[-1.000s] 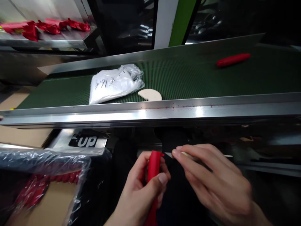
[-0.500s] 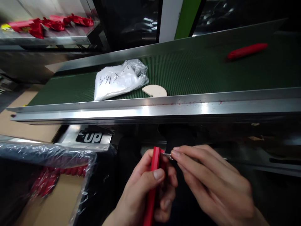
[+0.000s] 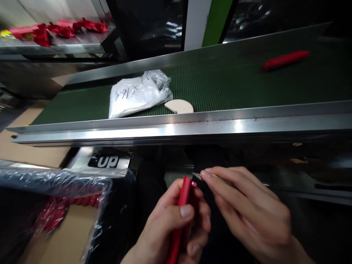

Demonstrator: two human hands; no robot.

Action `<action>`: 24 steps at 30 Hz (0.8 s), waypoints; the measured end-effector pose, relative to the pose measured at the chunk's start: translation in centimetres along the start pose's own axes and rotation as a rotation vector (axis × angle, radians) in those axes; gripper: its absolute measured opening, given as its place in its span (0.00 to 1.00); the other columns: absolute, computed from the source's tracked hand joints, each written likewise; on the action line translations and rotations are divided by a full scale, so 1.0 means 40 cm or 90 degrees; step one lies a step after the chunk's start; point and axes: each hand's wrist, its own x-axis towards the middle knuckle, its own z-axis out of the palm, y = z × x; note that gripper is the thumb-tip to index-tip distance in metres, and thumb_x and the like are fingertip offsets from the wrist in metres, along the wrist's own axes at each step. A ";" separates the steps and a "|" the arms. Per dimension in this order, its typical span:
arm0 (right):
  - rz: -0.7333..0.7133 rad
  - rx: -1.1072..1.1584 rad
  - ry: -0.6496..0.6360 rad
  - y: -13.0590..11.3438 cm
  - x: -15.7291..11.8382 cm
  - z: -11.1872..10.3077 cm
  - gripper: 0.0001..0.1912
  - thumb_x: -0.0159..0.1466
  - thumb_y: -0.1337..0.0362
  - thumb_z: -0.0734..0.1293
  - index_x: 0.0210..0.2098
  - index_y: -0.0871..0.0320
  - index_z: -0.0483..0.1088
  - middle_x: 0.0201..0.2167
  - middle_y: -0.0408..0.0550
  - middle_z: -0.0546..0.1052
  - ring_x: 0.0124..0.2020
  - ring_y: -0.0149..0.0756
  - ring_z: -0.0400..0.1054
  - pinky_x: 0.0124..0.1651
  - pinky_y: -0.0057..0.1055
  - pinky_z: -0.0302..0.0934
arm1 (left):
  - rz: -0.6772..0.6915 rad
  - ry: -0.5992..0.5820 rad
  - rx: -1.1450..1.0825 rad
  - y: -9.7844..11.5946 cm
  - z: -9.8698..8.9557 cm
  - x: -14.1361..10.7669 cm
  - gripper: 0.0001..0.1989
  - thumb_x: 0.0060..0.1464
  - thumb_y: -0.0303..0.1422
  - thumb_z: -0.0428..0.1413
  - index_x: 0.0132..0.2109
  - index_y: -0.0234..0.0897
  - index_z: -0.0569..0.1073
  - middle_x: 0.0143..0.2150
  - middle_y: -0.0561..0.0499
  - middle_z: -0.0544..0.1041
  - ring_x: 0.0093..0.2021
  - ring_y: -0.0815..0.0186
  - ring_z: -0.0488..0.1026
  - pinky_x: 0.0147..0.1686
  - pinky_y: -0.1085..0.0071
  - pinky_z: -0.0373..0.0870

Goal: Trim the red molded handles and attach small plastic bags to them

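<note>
My left hand [image 3: 170, 223] is wrapped round a long red plastic part [image 3: 184, 194], its thumb pressed along one side. The part stands tilted, its upper end poking out above my fingers; its lower end runs out of view at the bottom. A small red nub [image 3: 194, 184] shows beside that upper end. To the right, my right hand [image 3: 247, 205] is closed in a pinch on a small pointed metal blade [image 3: 196, 175]. The blade's tip points left and sits slightly above the red part, apart from it. Most of the blade is hidden by my fingers.
Beyond my hands runs a green conveyor belt [image 3: 220, 84] with a metal rail [image 3: 154, 130]. On it lie a plastic bag [image 3: 134, 93], a cream disc piece [image 3: 180, 106] and a red part [image 3: 286, 59]. A plastic-lined box [image 3: 104, 194] with red parts stands left; more red pieces [image 3: 66, 28] lie on a shelf.
The blade has come away from the red part's upper end. My left hand has turned the part slightly and shifted a little right and down.
</note>
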 end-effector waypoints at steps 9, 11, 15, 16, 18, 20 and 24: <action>0.001 0.021 -0.006 -0.013 -0.004 -0.016 0.20 0.61 0.80 0.65 0.50 0.61 0.74 0.45 0.54 0.75 0.47 0.39 0.70 0.44 0.36 0.68 | -0.001 0.086 -0.031 0.004 0.042 -0.002 0.09 0.66 0.35 0.45 0.46 0.36 0.66 0.34 0.47 0.71 0.19 0.78 0.64 0.15 0.87 0.62; -0.003 0.010 -0.018 -0.012 -0.004 -0.014 0.19 0.61 0.80 0.65 0.50 0.61 0.74 0.45 0.54 0.75 0.46 0.40 0.69 0.43 0.38 0.68 | 0.004 0.084 -0.032 0.002 0.047 -0.002 0.09 0.65 0.35 0.45 0.46 0.36 0.65 0.33 0.47 0.71 0.19 0.78 0.64 0.16 0.86 0.63; -0.012 -0.002 -0.018 -0.004 -0.010 -0.008 0.19 0.62 0.79 0.66 0.51 0.60 0.74 0.46 0.55 0.75 0.47 0.41 0.69 0.43 0.39 0.66 | 0.002 0.084 -0.036 -0.001 0.048 -0.003 0.08 0.65 0.36 0.45 0.45 0.36 0.64 0.32 0.48 0.71 0.18 0.78 0.64 0.16 0.86 0.63; -0.016 -0.005 -0.015 -0.003 -0.011 -0.007 0.19 0.62 0.79 0.66 0.51 0.60 0.74 0.46 0.55 0.75 0.47 0.41 0.69 0.43 0.39 0.66 | -0.004 0.084 -0.038 0.000 0.048 -0.004 0.09 0.65 0.36 0.45 0.45 0.36 0.64 0.32 0.48 0.71 0.18 0.78 0.64 0.16 0.86 0.62; -0.020 -0.006 -0.011 -0.002 -0.012 -0.007 0.20 0.61 0.80 0.66 0.51 0.61 0.74 0.45 0.55 0.75 0.47 0.42 0.68 0.43 0.39 0.65 | -0.011 0.077 -0.041 0.004 0.047 -0.005 0.09 0.65 0.36 0.45 0.45 0.36 0.64 0.32 0.48 0.71 0.18 0.77 0.64 0.14 0.86 0.61; -0.026 -0.003 -0.008 -0.004 -0.013 -0.008 0.20 0.60 0.80 0.67 0.51 0.62 0.74 0.46 0.56 0.74 0.47 0.42 0.68 0.44 0.40 0.65 | -0.011 0.075 -0.040 0.008 0.048 -0.005 0.09 0.65 0.36 0.45 0.46 0.36 0.64 0.32 0.47 0.71 0.18 0.77 0.64 0.14 0.86 0.60; -0.030 -0.006 -0.008 -0.007 -0.013 -0.010 0.21 0.60 0.81 0.67 0.51 0.62 0.74 0.46 0.56 0.74 0.47 0.43 0.67 0.44 0.41 0.65 | -0.011 0.074 -0.043 0.008 0.052 -0.007 0.09 0.65 0.36 0.45 0.46 0.36 0.64 0.33 0.47 0.71 0.18 0.78 0.63 0.14 0.86 0.60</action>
